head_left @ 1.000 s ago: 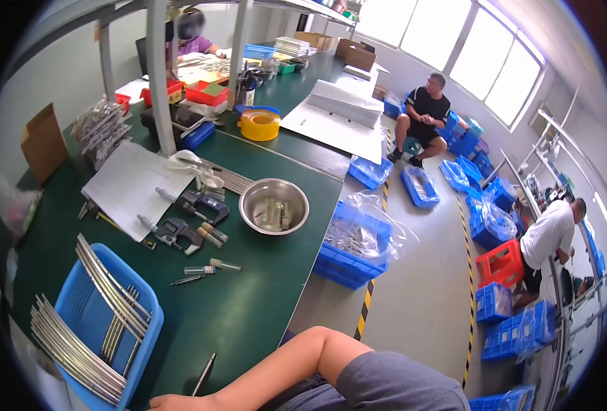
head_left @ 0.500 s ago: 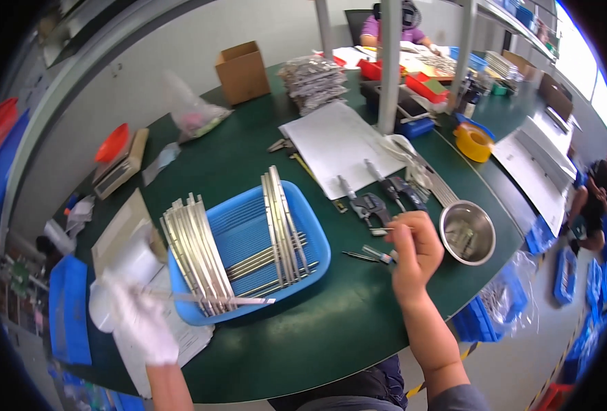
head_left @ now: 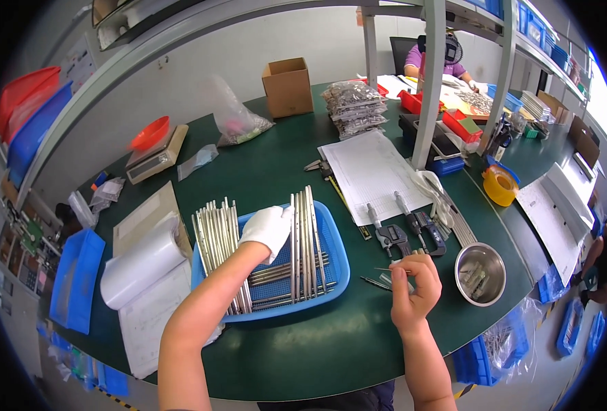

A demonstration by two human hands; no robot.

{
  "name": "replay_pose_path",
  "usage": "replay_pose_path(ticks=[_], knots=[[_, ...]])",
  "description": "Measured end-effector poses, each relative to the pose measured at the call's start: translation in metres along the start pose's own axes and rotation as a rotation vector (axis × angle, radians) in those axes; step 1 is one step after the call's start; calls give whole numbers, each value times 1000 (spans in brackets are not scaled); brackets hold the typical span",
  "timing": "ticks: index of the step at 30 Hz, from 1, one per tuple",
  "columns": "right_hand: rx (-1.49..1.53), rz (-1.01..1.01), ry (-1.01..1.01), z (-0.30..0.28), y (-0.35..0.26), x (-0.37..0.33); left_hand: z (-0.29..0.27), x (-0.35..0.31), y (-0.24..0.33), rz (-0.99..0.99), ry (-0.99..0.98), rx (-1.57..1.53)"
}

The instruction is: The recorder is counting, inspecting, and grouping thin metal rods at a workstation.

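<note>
My left hand (head_left: 269,231), in a white glove, reaches over the blue plastic basket (head_left: 342,255). Its fingers are closed at the upper end of a slim metal rod (head_left: 294,253), at the left side of a small upright-leaning group of rods (head_left: 310,246). A larger bundle of similar silvery rods (head_left: 216,240) leans at the basket's left, and several more (head_left: 276,272) lie crosswise in the bottom. My bare right hand (head_left: 418,284) pinches a thin pin (head_left: 386,268) between thumb and forefinger, above the green table right of the basket.
Two micrometers (head_left: 391,238) lie beside a paper sheet (head_left: 368,164), near a caliper (head_left: 327,175). A steel bowl (head_left: 480,274) holding small clear pieces stands at the right. Papers (head_left: 139,288), a scale (head_left: 156,154) and a carton (head_left: 287,88) are farther left and back. A co-worker (head_left: 447,61) sits beyond the shelf posts.
My left hand has moved from left of the basket, where it held a thin metal strip or rod, rightward to the right rod group. My right hand still pinches the pin. The view has shifted.
</note>
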State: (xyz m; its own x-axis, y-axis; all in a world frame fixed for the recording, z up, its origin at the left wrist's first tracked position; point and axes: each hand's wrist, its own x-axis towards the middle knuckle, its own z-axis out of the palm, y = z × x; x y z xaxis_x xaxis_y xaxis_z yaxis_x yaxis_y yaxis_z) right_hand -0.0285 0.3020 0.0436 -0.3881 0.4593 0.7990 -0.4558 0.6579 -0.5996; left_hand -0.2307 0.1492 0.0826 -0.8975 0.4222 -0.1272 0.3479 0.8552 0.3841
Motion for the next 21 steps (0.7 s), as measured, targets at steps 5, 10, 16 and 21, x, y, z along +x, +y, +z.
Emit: replay_pose_path(ticks=[5, 10, 16, 21], knots=[[-35, 7, -28, -2, -3, 0, -12, -32, -13, -40, 74, 462], [2, 18, -105, 12, -4, -6, 2, -36, -59, 30, 470, 781], [19, 31, -74, 19, 11, -19, -12, -16, -35, -226, -14, 896], [11, 59, -117, 24, 13, -25, -19, -32, -48, -237, 238, 517]])
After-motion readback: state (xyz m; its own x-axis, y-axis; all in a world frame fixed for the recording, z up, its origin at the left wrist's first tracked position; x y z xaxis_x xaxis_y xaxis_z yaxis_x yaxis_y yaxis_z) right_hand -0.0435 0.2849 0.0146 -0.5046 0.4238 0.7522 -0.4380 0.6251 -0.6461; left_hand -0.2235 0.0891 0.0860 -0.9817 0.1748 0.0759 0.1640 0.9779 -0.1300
